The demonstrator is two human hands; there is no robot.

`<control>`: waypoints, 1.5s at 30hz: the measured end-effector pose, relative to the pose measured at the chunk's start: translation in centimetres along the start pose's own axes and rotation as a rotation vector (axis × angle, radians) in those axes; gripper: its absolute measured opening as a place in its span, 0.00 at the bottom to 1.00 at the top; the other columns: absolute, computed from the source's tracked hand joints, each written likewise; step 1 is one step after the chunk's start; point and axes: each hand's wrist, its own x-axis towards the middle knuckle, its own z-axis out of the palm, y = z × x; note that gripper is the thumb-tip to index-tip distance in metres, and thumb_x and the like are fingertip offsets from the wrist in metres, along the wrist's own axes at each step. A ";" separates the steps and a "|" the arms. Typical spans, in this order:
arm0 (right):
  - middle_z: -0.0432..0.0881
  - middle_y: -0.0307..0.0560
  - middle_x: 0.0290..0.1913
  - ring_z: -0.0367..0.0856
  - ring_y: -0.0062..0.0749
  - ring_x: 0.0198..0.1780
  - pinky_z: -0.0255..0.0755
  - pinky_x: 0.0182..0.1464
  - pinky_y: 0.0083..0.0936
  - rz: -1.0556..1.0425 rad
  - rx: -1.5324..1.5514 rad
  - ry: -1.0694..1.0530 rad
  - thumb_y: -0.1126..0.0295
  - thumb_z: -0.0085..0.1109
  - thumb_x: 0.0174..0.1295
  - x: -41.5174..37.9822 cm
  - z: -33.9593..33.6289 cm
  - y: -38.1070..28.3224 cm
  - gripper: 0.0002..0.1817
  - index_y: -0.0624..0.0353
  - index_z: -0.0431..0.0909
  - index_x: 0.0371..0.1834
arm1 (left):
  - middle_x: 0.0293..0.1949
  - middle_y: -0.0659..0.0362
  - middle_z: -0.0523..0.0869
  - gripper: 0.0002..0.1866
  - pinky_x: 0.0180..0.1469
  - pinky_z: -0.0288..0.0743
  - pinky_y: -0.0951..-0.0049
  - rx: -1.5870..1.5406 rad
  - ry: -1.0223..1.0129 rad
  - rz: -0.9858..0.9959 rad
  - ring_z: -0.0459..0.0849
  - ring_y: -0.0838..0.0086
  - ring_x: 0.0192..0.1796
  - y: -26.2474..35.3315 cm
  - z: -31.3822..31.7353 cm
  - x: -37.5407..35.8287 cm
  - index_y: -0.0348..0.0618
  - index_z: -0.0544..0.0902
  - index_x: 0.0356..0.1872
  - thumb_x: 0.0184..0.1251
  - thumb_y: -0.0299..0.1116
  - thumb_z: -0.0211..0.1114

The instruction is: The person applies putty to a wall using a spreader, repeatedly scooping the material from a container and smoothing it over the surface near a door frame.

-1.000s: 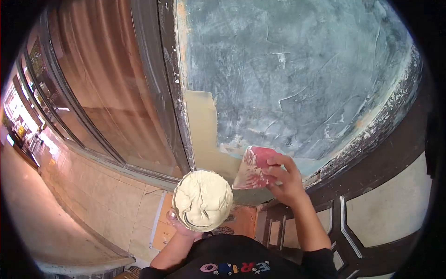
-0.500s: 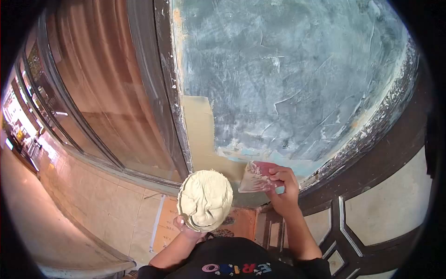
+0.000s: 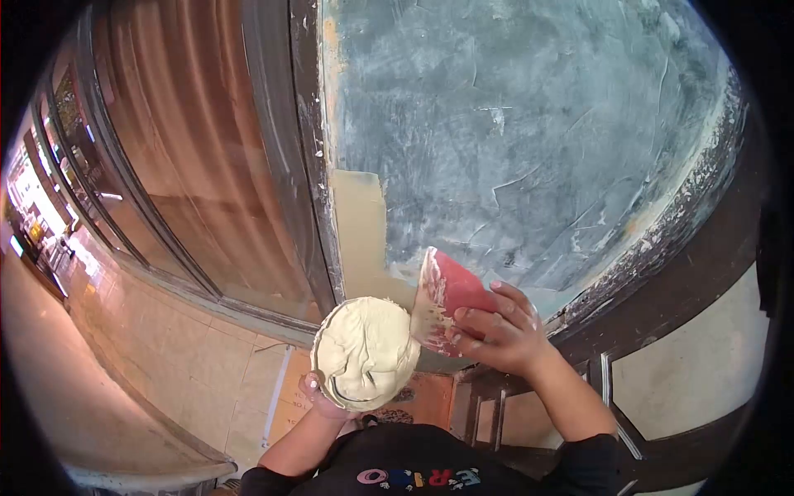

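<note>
My left hand [image 3: 325, 403] grips a round tub of cream-coloured putty [image 3: 364, 351] from below, its heaped surface facing up. In my right hand [image 3: 504, 331] is a red putty spreader [image 3: 455, 285], its left edge and lower part smeared with putty. The spreader stands tilted just right of the tub, its lower left side right at the tub's rim. Behind both, a blue-grey wall [image 3: 496, 140] carries a smooth beige band of putty [image 3: 361, 223] down its lower left side.
A dark wooden frame [image 3: 310, 149] borders the wall on the left, beside a window with a brown curtain [image 3: 182, 124]. Dark panelled woodwork [image 3: 612, 405] lies at the lower right. Cardboard [image 3: 289, 397] rests on the tiled floor [image 3: 198, 355].
My right hand has turned the spreader more upright and brought it left, closer to the tub. The tub stays nearly in place, and the view has shifted slightly.
</note>
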 end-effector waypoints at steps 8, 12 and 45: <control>0.76 0.25 0.43 0.78 0.23 0.49 0.72 0.58 0.32 -0.222 -0.076 0.081 0.62 0.62 0.51 3.3 -0.1 0.0 0.05 0.37 0.74 0.28 | 0.70 0.44 0.61 0.60 0.69 0.63 0.50 -0.001 -0.090 -0.190 0.66 0.51 0.69 0.6 0.0 0.3 0.41 0.51 0.73 0.39 0.61 0.68; 0.76 0.24 0.42 0.78 0.23 0.46 0.68 0.62 0.32 -0.231 -0.009 0.119 0.59 0.57 0.53 4.0 1.1 -0.9 0.04 0.37 0.72 0.27 | 0.70 0.46 0.62 0.57 0.68 0.64 0.49 -0.055 -0.051 -0.246 0.67 0.53 0.69 -0.8 -1.1 0.0 0.44 0.51 0.73 0.43 0.62 0.65; 0.77 0.25 0.46 0.75 0.24 0.49 0.60 0.60 0.40 0.188 0.015 -0.021 0.65 0.67 0.40 -0.6 -0.2 0.2 0.12 0.37 0.77 0.29 | 0.73 0.49 0.56 0.53 0.70 0.57 0.45 -0.130 -0.007 -0.153 0.60 0.49 0.72 -1.7 -2.7 0.3 0.50 0.52 0.74 0.51 0.71 0.55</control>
